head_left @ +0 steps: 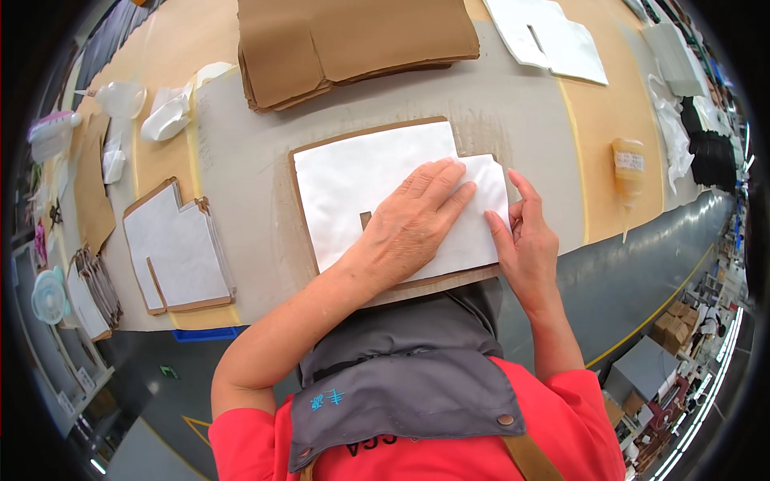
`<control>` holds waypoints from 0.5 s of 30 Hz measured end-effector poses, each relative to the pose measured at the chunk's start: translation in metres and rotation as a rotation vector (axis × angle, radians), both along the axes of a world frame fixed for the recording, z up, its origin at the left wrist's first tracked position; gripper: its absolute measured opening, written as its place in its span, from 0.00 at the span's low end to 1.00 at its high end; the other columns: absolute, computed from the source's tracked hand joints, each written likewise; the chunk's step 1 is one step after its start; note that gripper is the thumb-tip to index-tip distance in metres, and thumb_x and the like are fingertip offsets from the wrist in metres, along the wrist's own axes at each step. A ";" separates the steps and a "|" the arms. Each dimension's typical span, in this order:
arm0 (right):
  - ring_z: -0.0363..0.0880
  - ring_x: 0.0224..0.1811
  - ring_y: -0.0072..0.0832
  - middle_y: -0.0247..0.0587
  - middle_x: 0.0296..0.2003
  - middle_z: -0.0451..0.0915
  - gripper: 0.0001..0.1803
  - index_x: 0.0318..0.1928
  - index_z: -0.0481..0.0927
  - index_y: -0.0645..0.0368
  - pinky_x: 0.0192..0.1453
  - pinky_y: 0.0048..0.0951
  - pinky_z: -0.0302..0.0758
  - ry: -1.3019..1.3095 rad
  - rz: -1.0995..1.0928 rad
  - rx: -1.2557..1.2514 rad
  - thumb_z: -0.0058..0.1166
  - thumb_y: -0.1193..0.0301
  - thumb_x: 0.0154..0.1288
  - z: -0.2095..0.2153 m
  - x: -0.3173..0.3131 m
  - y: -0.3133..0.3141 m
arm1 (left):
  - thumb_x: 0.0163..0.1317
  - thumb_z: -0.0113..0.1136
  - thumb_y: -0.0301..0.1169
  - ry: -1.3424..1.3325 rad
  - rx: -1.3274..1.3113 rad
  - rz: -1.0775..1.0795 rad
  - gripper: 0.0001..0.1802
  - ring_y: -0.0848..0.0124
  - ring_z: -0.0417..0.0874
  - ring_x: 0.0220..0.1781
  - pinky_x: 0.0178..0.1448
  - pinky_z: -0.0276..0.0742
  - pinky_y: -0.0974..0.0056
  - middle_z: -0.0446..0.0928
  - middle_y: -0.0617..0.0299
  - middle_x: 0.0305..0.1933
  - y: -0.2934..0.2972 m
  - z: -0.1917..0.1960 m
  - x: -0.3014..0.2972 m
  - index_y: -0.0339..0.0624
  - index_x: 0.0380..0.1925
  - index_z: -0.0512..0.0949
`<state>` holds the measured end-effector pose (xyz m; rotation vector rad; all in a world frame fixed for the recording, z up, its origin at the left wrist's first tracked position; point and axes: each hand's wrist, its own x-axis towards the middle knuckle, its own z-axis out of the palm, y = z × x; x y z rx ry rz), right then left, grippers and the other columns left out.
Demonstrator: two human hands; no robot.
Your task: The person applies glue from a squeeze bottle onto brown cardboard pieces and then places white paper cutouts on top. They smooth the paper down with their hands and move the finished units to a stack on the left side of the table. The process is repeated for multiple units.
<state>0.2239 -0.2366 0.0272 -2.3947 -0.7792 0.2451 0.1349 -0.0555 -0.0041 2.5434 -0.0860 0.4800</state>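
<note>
A white cut sheet (337,184) with a small slot and a notched corner lies on a brown piece of the same outline (293,172), whose edge shows along the top, left and bottom. My left hand (413,212) rests flat on the sheet, right of the slot, fingers stretched toward the notch. At the sheet's right edge is my right hand (529,236), thumb and index finger apart, the thumb touching or just over the edge. Its other fingers curl in, and I see nothing held in it.
Brown sheets (361,40) are stacked at the back, with white cut pieces (549,40) to their right. A pile of white-and-brown pieces (180,244) lies at left. An amber squeeze bottle (629,172) lies at right, a clear bottle (120,100) at far left. The table's front edge (449,280) runs by my apron.
</note>
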 end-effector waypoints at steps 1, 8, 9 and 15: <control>0.72 0.24 0.27 0.33 0.25 0.73 0.33 0.71 0.69 0.56 0.29 0.31 0.72 -0.006 -0.001 -0.002 0.65 0.72 0.67 -0.001 0.000 0.000 | 0.56 0.56 0.19 -0.006 0.019 0.006 0.24 0.53 0.74 0.69 0.72 0.74 0.55 0.74 0.52 0.62 0.000 0.002 0.001 0.36 0.56 0.80; 0.72 0.24 0.27 0.33 0.25 0.72 0.33 0.70 0.69 0.55 0.29 0.31 0.72 -0.056 0.009 -0.017 0.66 0.70 0.66 -0.002 0.000 0.000 | 0.57 0.58 0.20 -0.040 -0.050 -0.121 0.21 0.52 0.75 0.68 0.70 0.76 0.55 0.72 0.52 0.63 -0.004 -0.001 0.005 0.37 0.53 0.80; 0.72 0.24 0.27 0.33 0.26 0.72 0.34 0.70 0.69 0.54 0.29 0.31 0.72 -0.063 0.012 -0.018 0.67 0.70 0.66 -0.003 0.002 -0.001 | 0.58 0.58 0.20 -0.022 -0.052 -0.127 0.21 0.52 0.75 0.68 0.69 0.76 0.55 0.72 0.52 0.62 -0.004 -0.002 0.005 0.38 0.53 0.80; 0.75 0.31 0.27 0.34 0.36 0.77 0.33 0.68 0.72 0.56 0.31 0.29 0.73 -0.066 -0.059 -0.023 0.69 0.67 0.64 0.008 0.008 -0.014 | 0.61 0.64 0.26 0.006 -0.045 -0.139 0.20 0.53 0.74 0.67 0.69 0.77 0.55 0.71 0.53 0.62 -0.008 -0.004 0.004 0.48 0.54 0.81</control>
